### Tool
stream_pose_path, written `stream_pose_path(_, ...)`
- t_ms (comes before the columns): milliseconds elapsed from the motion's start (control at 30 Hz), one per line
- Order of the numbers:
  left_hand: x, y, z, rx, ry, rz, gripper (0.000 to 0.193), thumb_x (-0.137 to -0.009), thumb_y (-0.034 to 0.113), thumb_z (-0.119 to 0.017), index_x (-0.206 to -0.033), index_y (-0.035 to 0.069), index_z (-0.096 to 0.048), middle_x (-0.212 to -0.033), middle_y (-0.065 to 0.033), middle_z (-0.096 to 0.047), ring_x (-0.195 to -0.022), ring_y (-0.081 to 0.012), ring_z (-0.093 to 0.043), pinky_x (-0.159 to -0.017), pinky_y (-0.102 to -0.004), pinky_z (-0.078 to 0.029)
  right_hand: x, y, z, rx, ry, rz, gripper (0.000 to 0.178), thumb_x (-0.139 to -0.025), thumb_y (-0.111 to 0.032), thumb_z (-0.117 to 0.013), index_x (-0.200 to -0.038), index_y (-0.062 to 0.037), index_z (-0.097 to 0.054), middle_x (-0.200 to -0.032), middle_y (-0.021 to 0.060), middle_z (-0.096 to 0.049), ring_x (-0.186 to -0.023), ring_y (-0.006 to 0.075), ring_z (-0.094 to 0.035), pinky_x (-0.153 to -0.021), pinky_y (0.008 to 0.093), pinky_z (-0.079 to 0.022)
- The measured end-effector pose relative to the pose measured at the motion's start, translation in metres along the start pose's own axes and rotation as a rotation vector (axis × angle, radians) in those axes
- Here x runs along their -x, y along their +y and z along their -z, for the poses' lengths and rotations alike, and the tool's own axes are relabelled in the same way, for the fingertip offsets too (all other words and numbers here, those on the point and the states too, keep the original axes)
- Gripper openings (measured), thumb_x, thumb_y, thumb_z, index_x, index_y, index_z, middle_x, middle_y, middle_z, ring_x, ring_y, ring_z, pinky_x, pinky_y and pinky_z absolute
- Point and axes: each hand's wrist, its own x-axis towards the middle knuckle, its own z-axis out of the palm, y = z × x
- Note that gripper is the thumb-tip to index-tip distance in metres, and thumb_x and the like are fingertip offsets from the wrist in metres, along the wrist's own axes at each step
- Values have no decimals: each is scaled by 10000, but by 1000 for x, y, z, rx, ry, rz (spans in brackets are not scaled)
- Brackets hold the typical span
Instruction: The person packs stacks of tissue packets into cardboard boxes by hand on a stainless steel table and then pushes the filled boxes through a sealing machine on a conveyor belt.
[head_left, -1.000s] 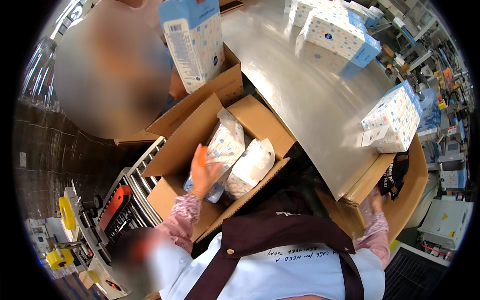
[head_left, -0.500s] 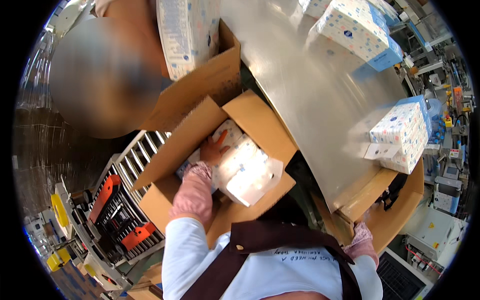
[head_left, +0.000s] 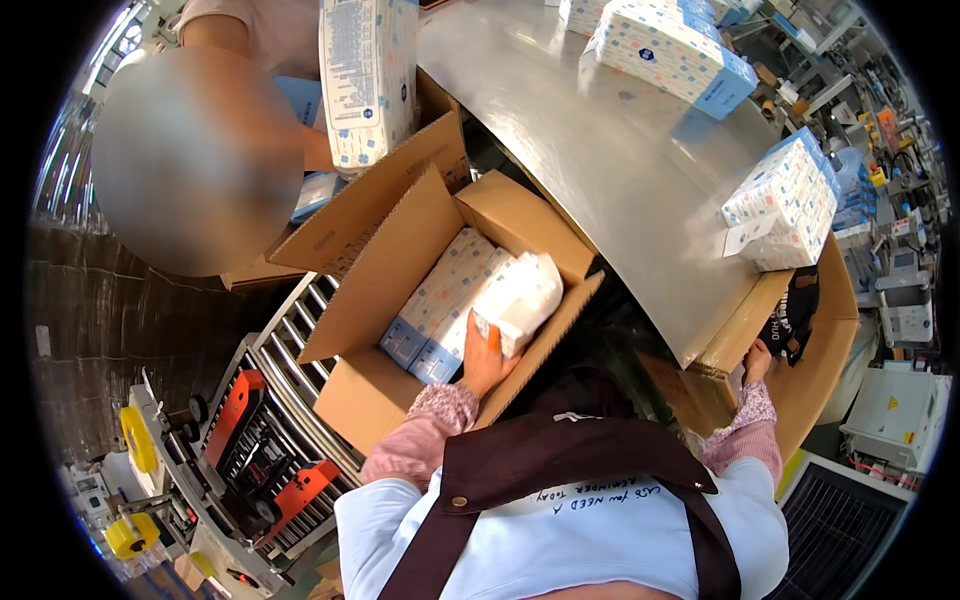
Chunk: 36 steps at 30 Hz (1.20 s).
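An open cardboard box [head_left: 365, 400] in front of me holds several white packages with blue and pink print and blue ends. My left hand [head_left: 485, 362] grips the near side of a mostly white package [head_left: 520, 298] at the box's right; its other fingers are partly hidden. Left of it, patterned packages [head_left: 440, 290] lie side by side. At the right, my right hand [head_left: 757, 362] is closed on the edge of a second cardboard box [head_left: 825, 370], which has a dark cloth item [head_left: 797, 315] inside.
A metal table [head_left: 600, 190] carries patterned packages [head_left: 665, 55] and one with a loose end flap [head_left: 785, 205]. A roller conveyor [head_left: 300, 350] runs at the left, beside an orange-armed machine [head_left: 235, 410]. Across from me, a person's arm is beside an upright package [head_left: 368, 90] over another box.
My left hand has moved from the packages' far-left side to the near side of the right one. My right hand has shifted up along its box's edge. The whole view has shifted slightly.
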Motion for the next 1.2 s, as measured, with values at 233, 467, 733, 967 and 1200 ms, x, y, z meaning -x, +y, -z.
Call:
stream_pose_path(233,-13,36,86,-97,-129,-27,706,-519,179,-800,-1185,163,-567,-1245,-321,-364,-860,-432,-586,-728,-437,-522,7,-19,19,-299,183,20,155,-897,-172,-543,-848,-35,-597,-668,17,-597,-473,79,-468,-401,215,-359)
stream_pose_path(467,-15,26,26,-282,-639,-65,843,-692,101,-687,-1405,348,-310,-1329,-333,-322,-924,-388,-548,-778,-418,-500,148,-248,-25,-609,-60,494,155,-923,-201,-547,-876,-54,-564,-688,-13,-556,-542,37,-474,-459,157,-359)
stream_pose_path(733,0,-31,-16,-229,-798,-84,641,-852,310,-565,-1428,266,-287,-1477,-265,-140,-1205,-409,-400,-993,-507,-361,300,-325,-203,115,-1093,566,317,-911,-138,-558,-1193,6,-538,-832,79,-637,-599,93,-604,-442,216,-468)
stream_pose_path(967,43,-42,4,-501,-802,-269,597,-883,364,-498,-1424,206,-302,-1506,-108,-194,-1392,-324,-145,-1097,-551,-141,182,-366,-203,278,-871,780,346,-855,-142,-623,-1170,-12,-564,-898,75,-659,-731,126,-622,-562,251,-513)
stream_pose_path(1200,-90,8,63,-154,-1186,95,355,-892,317,-524,-1158,90,-589,-1009,-190,-630,-909,-352,-599,-798,-416,-476,-57,-506,-214,1067,-43,1010,984,-591,-205,-829,-1410,-128,-290,-1420,241,-284,-1344,366,-238,-1048,391,-329)
